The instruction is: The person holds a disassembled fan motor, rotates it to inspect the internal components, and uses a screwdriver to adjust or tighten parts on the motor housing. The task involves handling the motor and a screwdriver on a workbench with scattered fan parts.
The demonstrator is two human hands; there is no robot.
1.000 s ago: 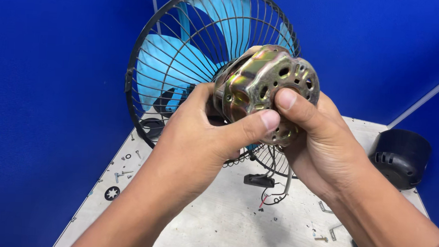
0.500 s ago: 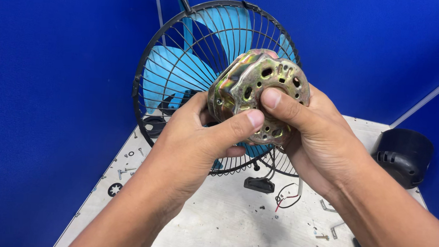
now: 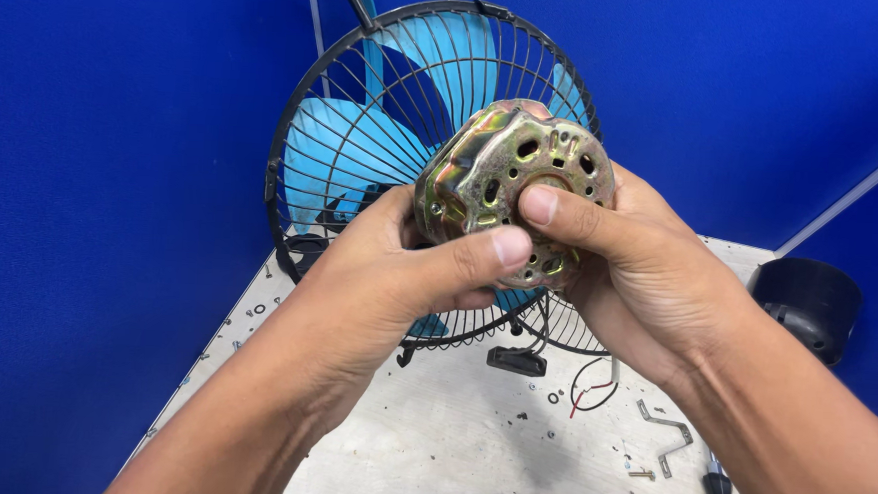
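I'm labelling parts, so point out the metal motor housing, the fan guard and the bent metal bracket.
metal motor housing [image 3: 508, 175], head view, perforated face.
fan guard [image 3: 364, 143], head view, wire ribs.
bent metal bracket [image 3: 666, 433], head view, middle of strip.

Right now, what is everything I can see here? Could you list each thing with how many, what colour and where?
motor housing: one, brassy metal with round holes, held up in the middle between both hands
fan guard: one, black wire, standing on the table behind the hands
fan blades: light blue, inside the guard; exact count hidden
table: one, pale grey, speckled, below the hands
wires: a few, red, black and white, on the table under the guard
bracket: one, bent grey metal, right part of the table
screw: one, small, near the bracket
black cover: one, rounded, at the right edge
walls: blue, all round
left hand: one, thumb across the housing's front
right hand: one, thumb pressing the housing's centre
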